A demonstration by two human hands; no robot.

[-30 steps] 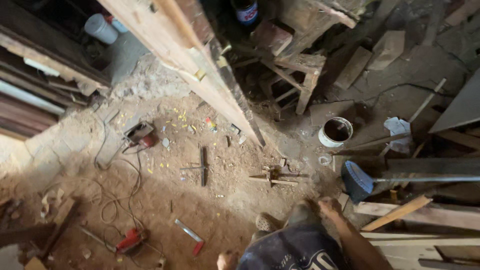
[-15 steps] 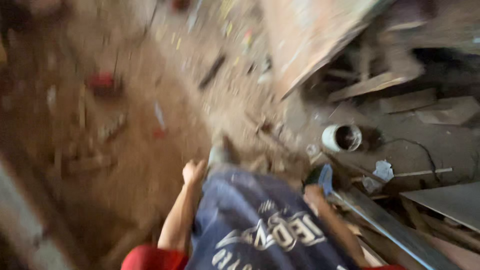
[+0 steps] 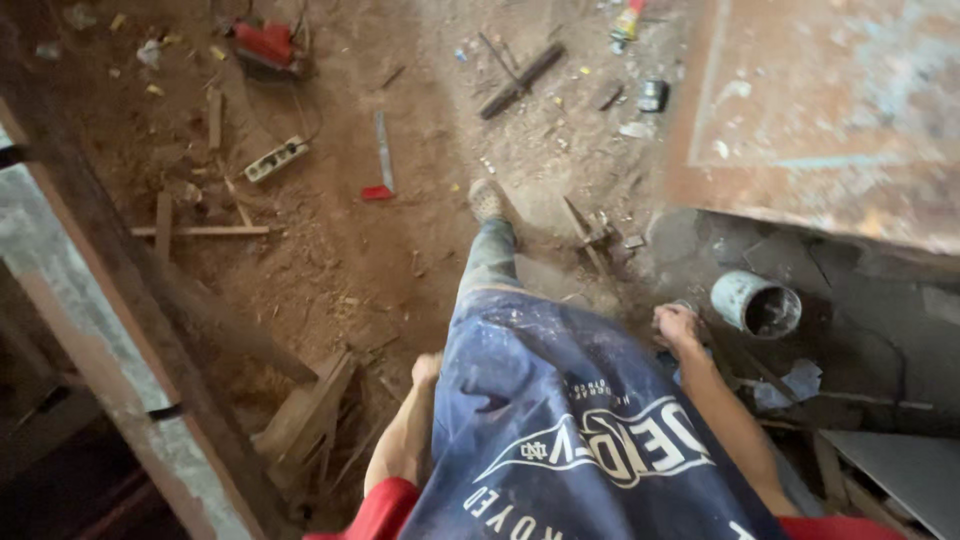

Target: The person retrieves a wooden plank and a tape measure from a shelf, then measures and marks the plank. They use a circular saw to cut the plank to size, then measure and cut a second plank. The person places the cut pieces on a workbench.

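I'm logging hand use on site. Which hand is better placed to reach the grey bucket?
Probably the right hand: it hangs just beside the grey bucket. The left hand hangs on the body's far side.

Both hands hang at the sides (left (image 3: 427,370), right (image 3: 676,326)), loosely curled.

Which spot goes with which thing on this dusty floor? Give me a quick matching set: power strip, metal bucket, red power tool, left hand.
Things:
1. power strip
2. metal bucket
3. red power tool
4. left hand

Places:
A. by the right hand, at the edge of the dark slab
B. top of the view, far across the floor
C. at the side of the blue shirt, above the wood scraps
D. on the dirt, left of the red-handled blade

Pairs: 1-D, 2-A, 3-B, 4-C
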